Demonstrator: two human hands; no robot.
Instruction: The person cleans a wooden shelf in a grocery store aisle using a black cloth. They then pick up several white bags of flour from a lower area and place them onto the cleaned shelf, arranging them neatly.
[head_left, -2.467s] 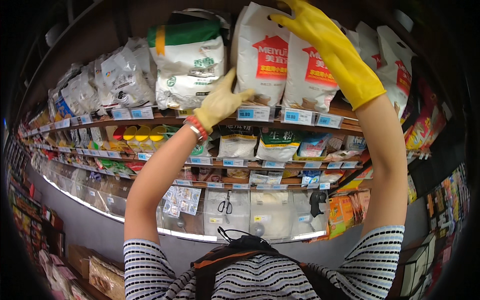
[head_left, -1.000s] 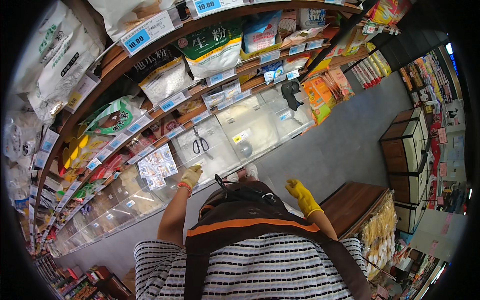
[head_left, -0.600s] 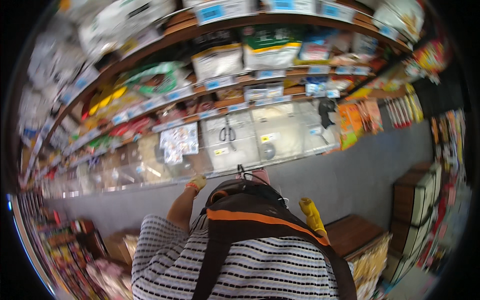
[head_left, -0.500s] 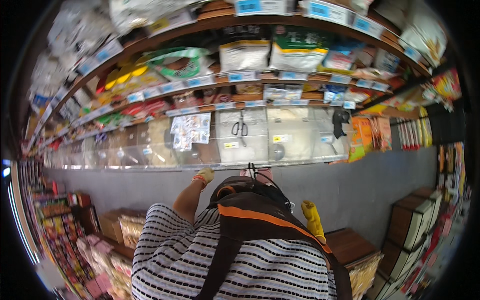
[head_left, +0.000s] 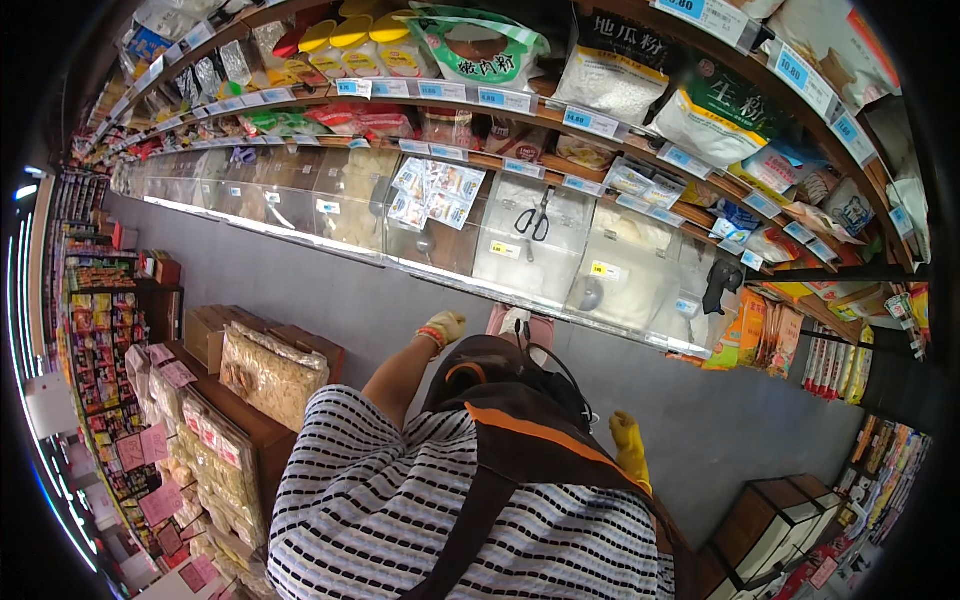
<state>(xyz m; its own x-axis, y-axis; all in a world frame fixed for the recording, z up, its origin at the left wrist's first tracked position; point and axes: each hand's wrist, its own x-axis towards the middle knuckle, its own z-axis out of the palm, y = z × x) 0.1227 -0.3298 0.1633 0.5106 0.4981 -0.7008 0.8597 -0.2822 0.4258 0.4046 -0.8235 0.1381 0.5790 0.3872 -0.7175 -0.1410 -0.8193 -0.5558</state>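
My left hand [head_left: 443, 325], in a pale yellowish glove with an orange band at the wrist, is held low in front of my body. Its fingers look curled, and nothing shows in them. By my right side hangs my right hand [head_left: 628, 443] in a bright yellow glove, its fingers also bent in with no object visible. Both hands are apart from the row of clear-lidded bulk bins [head_left: 524, 235] ahead. Black-handled scissors [head_left: 535, 220] lie on one lid, and a metal scoop [head_left: 590, 294] shows in the neighbouring bin.
Shelves above the bins hold bagged powders, including a green-topped bag [head_left: 715, 112]. Several printed leaflets [head_left: 436, 192] cover one lid. A black cloth-like item [head_left: 721, 287] hangs at the right bin. Left of me stands a wooden stand with bagged goods [head_left: 272, 370]; a brown-and-white cabinet [head_left: 775, 525] is at right.
The view has turned: the bins and shelves now slant down to the right, and more of the left stand shows. My hands stay low beside my body, still gloved.
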